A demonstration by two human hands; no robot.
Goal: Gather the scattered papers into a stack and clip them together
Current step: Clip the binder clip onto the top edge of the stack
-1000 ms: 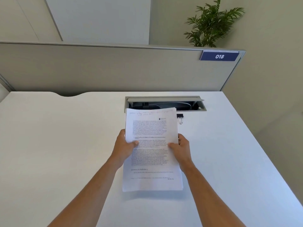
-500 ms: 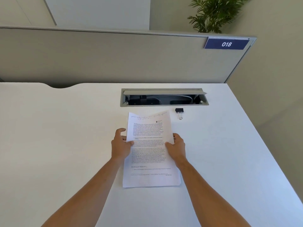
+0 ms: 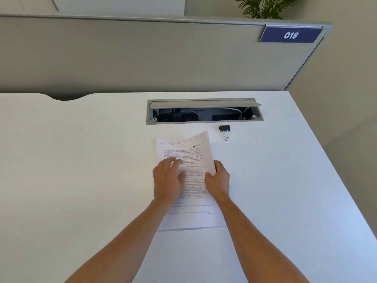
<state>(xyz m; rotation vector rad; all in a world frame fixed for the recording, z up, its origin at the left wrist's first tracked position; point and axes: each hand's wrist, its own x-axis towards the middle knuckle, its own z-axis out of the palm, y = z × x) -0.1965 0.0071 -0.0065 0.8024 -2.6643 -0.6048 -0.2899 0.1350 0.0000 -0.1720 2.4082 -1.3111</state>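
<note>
Cable tray (image 3: 204,111): a long rectangular recess sunk into the worktop (image 3: 81,160), grey metal frame, lid tipped up at the back; inside lie dark cables and a pale cord.
Papers (image 3: 184,152): a thin stack of white printed sheets lying flat on the worktop, just in front of the tray; handwriting along the top, far right corner lifted a little.
Binder clip (image 3: 224,130): small, black body, wire handles, lying on the worktop between tray and papers, just beside the stack's far right corner, not touching.
Left hand (image 3: 168,181): palm down on the top sheet, fingers loosely spread, blurred.
Right hand (image 3: 218,181): at the stack's right edge, thumb on top, fingers curled around the edge, pinching the papers.
Worktop: smooth, matt white.
</note>
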